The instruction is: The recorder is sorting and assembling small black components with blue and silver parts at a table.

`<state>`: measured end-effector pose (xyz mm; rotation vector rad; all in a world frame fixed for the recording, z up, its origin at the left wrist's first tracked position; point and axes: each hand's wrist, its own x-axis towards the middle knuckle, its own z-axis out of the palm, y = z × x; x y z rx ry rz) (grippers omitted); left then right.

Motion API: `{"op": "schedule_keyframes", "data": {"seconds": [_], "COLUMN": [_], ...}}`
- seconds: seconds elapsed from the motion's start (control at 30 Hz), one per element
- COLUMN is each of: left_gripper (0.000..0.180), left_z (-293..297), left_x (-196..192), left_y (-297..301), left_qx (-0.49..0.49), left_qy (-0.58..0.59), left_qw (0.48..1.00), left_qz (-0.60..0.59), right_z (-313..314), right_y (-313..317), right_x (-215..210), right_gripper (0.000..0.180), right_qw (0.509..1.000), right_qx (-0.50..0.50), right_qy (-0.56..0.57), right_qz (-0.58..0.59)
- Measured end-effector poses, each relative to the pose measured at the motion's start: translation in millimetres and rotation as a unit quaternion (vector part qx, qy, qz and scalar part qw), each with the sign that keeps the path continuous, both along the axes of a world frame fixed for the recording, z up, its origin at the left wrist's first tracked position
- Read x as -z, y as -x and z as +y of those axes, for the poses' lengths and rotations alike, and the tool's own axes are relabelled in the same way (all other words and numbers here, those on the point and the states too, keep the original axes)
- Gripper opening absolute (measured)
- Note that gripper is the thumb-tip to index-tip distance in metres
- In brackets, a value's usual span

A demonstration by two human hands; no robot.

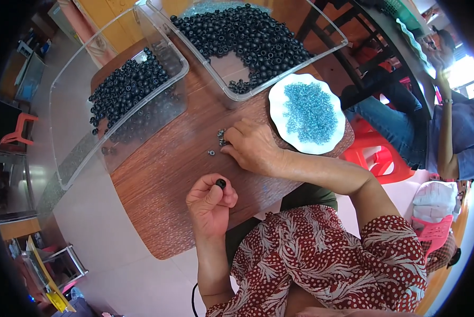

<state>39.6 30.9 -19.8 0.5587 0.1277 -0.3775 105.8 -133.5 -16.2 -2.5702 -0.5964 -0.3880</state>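
My left hand [210, 203] is closed around one black round bead [221, 183], held between thumb and fingers above the small wooden table [157, 185]. My right hand [254, 147] rests palm down on the table, its fingertips touching a few tiny grey metal pieces [220, 137]; one more piece [211, 152] lies just to the left. A white plate [279, 98] with a heap of small light-blue beads [311, 112] sits right beside my right hand.
Two clear plastic trays hold black beads: one [115, 100] at the left overhangs the table edge, the other [258, 37] stands at the back. Another person [448, 132] sits at the right near red plastic stools [377, 156]. Pale tiled floor lies around.
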Motion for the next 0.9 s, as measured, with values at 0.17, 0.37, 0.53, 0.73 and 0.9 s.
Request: {"op": "schedule_keyframes", "data": {"seconds": [0.17, 0.37, 0.53, 0.73, 0.9], "left_gripper": [0.020, 0.021, 0.021, 0.022, 0.022], "left_z": [-1, -6, -11, -16, -19], "left_x": [0, -2, -1, 0, 1], "left_y": [-1, -2, -3, -2, 1], "left_qx": [0.000, -0.005, 0.006, -0.005, -0.017], "left_qy": [-0.004, -0.014, -0.007, 0.000, -0.003], "left_qw": [1.000, 1.000, 1.000, 1.000, 1.000], "left_qz": [0.003, 0.013, 0.016, 0.008, 0.008], "right_z": [0, -13, -16, -12, -14], "right_y": [0, 11, 26, 32, 34], "right_x": [0, -15, -51, -64, -65], "right_gripper": [0.016, 0.014, 0.016, 0.018, 0.018], "right_qw": [1.000, 0.988, 0.963, 0.963, 0.969], "right_qx": [0.004, -0.037, -0.070, -0.133, -0.156], "right_qy": [-0.016, -0.144, -0.234, -0.227, -0.186], "right_qz": [0.000, 0.050, 0.109, 0.059, 0.047]}}
